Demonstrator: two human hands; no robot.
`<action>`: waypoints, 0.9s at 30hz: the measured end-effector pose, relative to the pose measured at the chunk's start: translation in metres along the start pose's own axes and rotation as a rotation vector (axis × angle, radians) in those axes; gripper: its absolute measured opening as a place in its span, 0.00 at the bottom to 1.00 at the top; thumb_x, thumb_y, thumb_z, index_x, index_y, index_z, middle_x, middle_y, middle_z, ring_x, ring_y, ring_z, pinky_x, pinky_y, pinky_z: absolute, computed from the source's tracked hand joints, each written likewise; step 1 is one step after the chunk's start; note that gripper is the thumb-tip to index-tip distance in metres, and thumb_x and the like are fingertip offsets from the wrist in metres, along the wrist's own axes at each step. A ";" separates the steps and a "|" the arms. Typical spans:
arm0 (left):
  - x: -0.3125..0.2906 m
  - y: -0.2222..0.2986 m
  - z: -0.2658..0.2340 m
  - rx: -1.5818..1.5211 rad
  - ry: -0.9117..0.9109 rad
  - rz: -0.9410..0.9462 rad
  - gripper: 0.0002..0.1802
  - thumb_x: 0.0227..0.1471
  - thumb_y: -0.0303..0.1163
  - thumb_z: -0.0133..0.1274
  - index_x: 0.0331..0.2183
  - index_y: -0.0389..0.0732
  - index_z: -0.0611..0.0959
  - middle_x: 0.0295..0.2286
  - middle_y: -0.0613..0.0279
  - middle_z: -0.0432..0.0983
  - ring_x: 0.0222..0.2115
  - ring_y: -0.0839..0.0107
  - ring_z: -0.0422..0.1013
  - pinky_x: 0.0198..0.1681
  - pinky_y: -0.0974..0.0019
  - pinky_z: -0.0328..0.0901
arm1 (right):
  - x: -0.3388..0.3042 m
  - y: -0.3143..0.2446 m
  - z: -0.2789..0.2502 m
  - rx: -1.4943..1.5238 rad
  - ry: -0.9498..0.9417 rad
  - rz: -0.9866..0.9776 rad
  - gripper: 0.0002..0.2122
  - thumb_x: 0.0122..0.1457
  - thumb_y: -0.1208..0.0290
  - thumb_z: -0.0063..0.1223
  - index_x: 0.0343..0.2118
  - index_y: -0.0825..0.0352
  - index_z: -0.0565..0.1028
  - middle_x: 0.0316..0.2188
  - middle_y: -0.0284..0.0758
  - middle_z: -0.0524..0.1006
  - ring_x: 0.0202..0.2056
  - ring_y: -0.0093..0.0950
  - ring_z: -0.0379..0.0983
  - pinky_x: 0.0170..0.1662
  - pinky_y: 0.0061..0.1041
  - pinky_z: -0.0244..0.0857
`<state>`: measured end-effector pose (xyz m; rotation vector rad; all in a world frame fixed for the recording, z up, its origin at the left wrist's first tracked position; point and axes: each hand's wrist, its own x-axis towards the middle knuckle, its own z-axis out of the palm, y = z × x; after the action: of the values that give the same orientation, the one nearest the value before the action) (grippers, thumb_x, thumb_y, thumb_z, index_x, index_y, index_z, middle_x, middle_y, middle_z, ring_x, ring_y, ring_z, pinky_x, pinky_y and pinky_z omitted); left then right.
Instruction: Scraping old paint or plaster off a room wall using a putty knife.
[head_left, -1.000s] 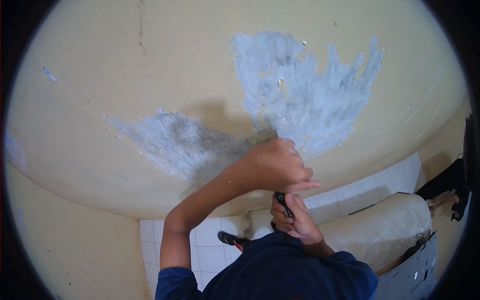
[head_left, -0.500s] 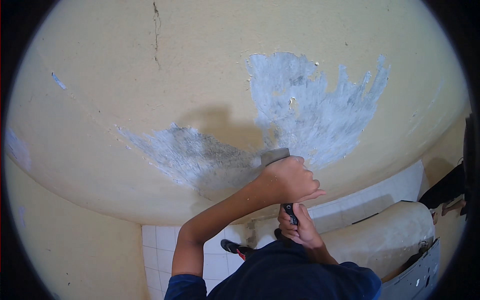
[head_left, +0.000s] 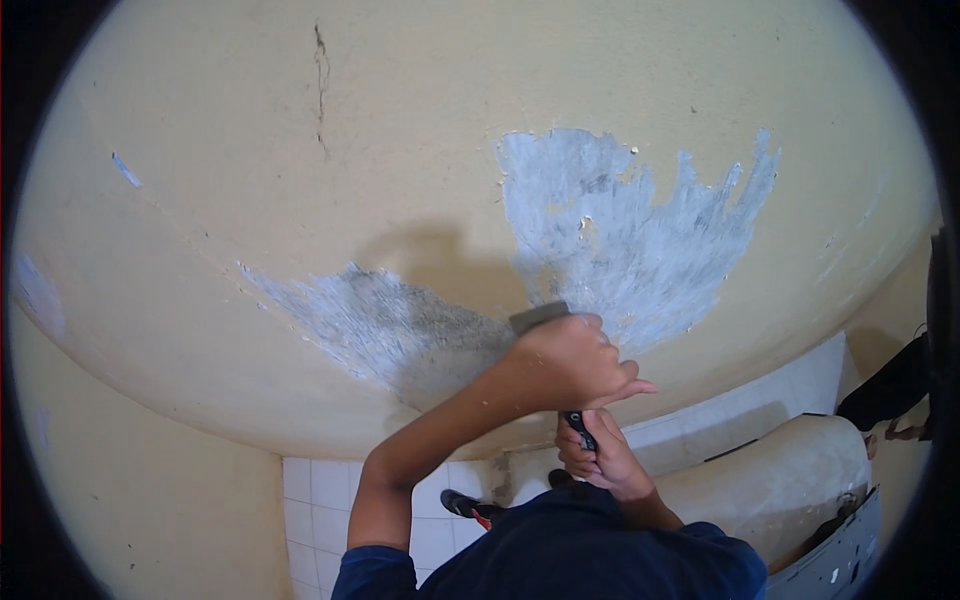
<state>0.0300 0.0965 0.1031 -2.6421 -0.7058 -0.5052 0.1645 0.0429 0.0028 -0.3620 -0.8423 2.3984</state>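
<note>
A scraper with a wide grey blade (head_left: 540, 318) meets the wall between two stripped patches. My left hand (head_left: 577, 358) is closed around it just below the blade, thumb pointing right. Lower down, my right hand (head_left: 608, 458) wraps its black handle (head_left: 577, 427). The middle of the scraper is hidden by my left hand. Cream paint covers the wall (head_left: 230, 130); a large bare grey patch (head_left: 640, 235) shows at the right, and a lower one (head_left: 390, 310) spreads to the left, partly under my arm's shadow.
White floor tiles (head_left: 325, 485) lie below, with a dark shoe (head_left: 460, 503) on them. At the lower right stands a rounded, cream-coloured piece (head_left: 770, 470) beside a grey panel (head_left: 835, 550). Another person's dark-clothed leg (head_left: 890, 380) is at the right edge. A crack (head_left: 321, 85) runs down the upper wall.
The blade has shifted slightly left and tilted, both hands keeping their grip. The wall sits a little lower in the picture.
</note>
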 end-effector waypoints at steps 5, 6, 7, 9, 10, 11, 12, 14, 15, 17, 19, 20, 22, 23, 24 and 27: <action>0.003 -0.008 -0.015 -0.021 -0.071 0.006 0.29 0.52 0.54 0.45 0.08 0.46 0.73 0.06 0.61 0.66 0.09 0.65 0.65 0.20 0.69 0.59 | -0.001 -0.005 0.003 -0.021 -0.052 0.006 0.18 0.63 0.51 0.34 0.26 0.63 0.60 0.12 0.23 0.54 0.11 0.12 0.46 0.13 0.11 0.40; 0.000 -0.005 -0.010 -0.023 -0.076 0.003 0.29 0.52 0.54 0.45 0.08 0.46 0.73 0.06 0.61 0.66 0.09 0.65 0.65 0.20 0.69 0.59 | -0.001 -0.003 0.001 -0.027 -0.030 0.006 0.18 0.63 0.51 0.34 0.26 0.63 0.60 0.12 0.23 0.54 0.11 0.12 0.46 0.13 0.12 0.39; -0.002 -0.001 -0.003 -0.078 -0.080 0.014 0.29 0.51 0.54 0.45 0.08 0.46 0.73 0.06 0.61 0.65 0.08 0.65 0.64 0.19 0.69 0.59 | -0.008 0.001 0.004 -0.034 0.026 0.015 0.19 0.63 0.50 0.34 0.26 0.63 0.60 0.12 0.23 0.54 0.11 0.12 0.46 0.13 0.12 0.39; -0.001 -0.004 0.001 -0.125 -0.075 0.031 0.30 0.51 0.54 0.45 0.08 0.46 0.73 0.05 0.60 0.65 0.08 0.65 0.63 0.19 0.69 0.58 | -0.005 0.002 0.007 0.012 0.030 0.046 0.20 0.61 0.48 0.35 0.26 0.63 0.59 0.12 0.23 0.53 0.10 0.12 0.44 0.13 0.11 0.39; -0.003 -0.008 -0.001 -0.087 -0.050 0.010 0.29 0.51 0.54 0.45 0.08 0.46 0.72 0.05 0.61 0.64 0.08 0.65 0.62 0.19 0.69 0.58 | -0.001 0.003 0.009 0.062 0.036 0.081 0.21 0.60 0.46 0.37 0.25 0.62 0.59 0.11 0.23 0.52 0.10 0.12 0.43 0.12 0.11 0.38; -0.002 -0.005 0.002 -0.069 -0.022 -0.010 0.29 0.51 0.53 0.46 0.08 0.46 0.72 0.05 0.62 0.64 0.08 0.66 0.62 0.19 0.69 0.58 | 0.002 0.006 0.013 0.071 0.042 0.066 0.21 0.60 0.45 0.36 0.25 0.62 0.58 0.11 0.23 0.53 0.09 0.13 0.43 0.13 0.12 0.39; -0.002 -0.004 -0.002 -0.079 -0.021 -0.011 0.29 0.51 0.53 0.46 0.08 0.46 0.72 0.05 0.62 0.64 0.08 0.66 0.62 0.19 0.69 0.58 | 0.003 0.004 0.017 0.074 0.051 0.069 0.21 0.60 0.45 0.36 0.25 0.62 0.58 0.11 0.23 0.53 0.09 0.13 0.43 0.13 0.12 0.39; -0.002 -0.005 -0.016 -0.060 0.070 -0.039 0.28 0.50 0.52 0.48 0.07 0.47 0.69 0.04 0.63 0.62 0.07 0.67 0.61 0.19 0.70 0.58 | 0.004 -0.002 0.027 -0.105 -0.014 -0.025 0.22 0.60 0.44 0.36 0.25 0.62 0.58 0.11 0.23 0.53 0.09 0.13 0.44 0.12 0.13 0.38; -0.003 -0.003 -0.014 -0.061 0.065 -0.041 0.28 0.50 0.52 0.48 0.07 0.47 0.69 0.04 0.63 0.62 0.07 0.67 0.61 0.19 0.70 0.58 | 0.001 -0.001 0.029 -0.101 0.002 -0.024 0.22 0.60 0.44 0.35 0.26 0.62 0.58 0.11 0.24 0.52 0.10 0.14 0.44 0.12 0.14 0.38; -0.003 -0.001 -0.007 -0.068 0.159 -0.018 0.28 0.50 0.51 0.50 0.07 0.48 0.67 0.03 0.64 0.61 0.07 0.68 0.60 0.18 0.71 0.57 | -0.012 -0.002 0.026 -0.115 0.046 -0.002 0.21 0.60 0.45 0.34 0.26 0.62 0.58 0.11 0.24 0.52 0.10 0.13 0.43 0.13 0.14 0.38; -0.011 0.002 0.004 -0.086 0.194 -0.025 0.28 0.49 0.51 0.51 0.07 0.48 0.67 0.03 0.64 0.61 0.07 0.69 0.59 0.18 0.71 0.57 | -0.013 -0.002 0.033 -0.147 0.113 0.016 0.21 0.61 0.46 0.33 0.26 0.62 0.58 0.11 0.24 0.52 0.10 0.13 0.43 0.13 0.14 0.37; -0.011 0.006 0.006 -0.124 0.237 -0.035 0.28 0.48 0.51 0.51 0.07 0.49 0.66 0.03 0.65 0.61 0.07 0.70 0.59 0.18 0.72 0.56 | -0.012 0.000 0.033 -0.143 0.114 0.012 0.21 0.61 0.46 0.33 0.26 0.62 0.58 0.11 0.24 0.52 0.10 0.13 0.43 0.13 0.14 0.37; -0.013 0.002 0.003 -0.070 0.227 -0.059 0.27 0.48 0.51 0.52 0.06 0.49 0.67 0.03 0.65 0.61 0.06 0.70 0.58 0.18 0.73 0.56 | -0.004 0.003 0.028 -0.147 0.070 0.011 0.21 0.61 0.46 0.32 0.26 0.62 0.58 0.11 0.24 0.52 0.10 0.13 0.43 0.13 0.14 0.37; -0.010 0.001 0.000 -0.021 0.228 -0.081 0.27 0.47 0.50 0.52 0.06 0.49 0.67 0.03 0.65 0.61 0.06 0.70 0.58 0.18 0.73 0.56 | 0.000 0.003 0.029 -0.143 0.052 -0.022 0.21 0.62 0.46 0.31 0.26 0.62 0.58 0.11 0.24 0.52 0.10 0.13 0.42 0.13 0.15 0.37; -0.007 0.002 -0.003 -0.028 0.233 -0.075 0.27 0.47 0.50 0.52 0.06 0.49 0.67 0.03 0.65 0.61 0.06 0.70 0.58 0.18 0.73 0.56 | -0.004 0.001 0.032 -0.144 0.061 -0.027 0.21 0.62 0.46 0.31 0.26 0.62 0.58 0.11 0.24 0.52 0.10 0.13 0.42 0.13 0.15 0.37; -0.011 0.005 -0.007 -0.064 0.160 -0.053 0.28 0.47 0.50 0.53 0.05 0.49 0.68 0.03 0.65 0.60 0.06 0.69 0.58 0.17 0.73 0.56 | -0.009 0.004 0.038 -0.152 0.053 -0.009 0.21 0.62 0.45 0.31 0.26 0.61 0.58 0.11 0.24 0.52 0.11 0.13 0.42 0.13 0.14 0.37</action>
<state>0.0216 0.0846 0.1036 -2.6099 -0.7218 -0.7566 0.1543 0.0162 0.0294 -0.4784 -1.0028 2.3119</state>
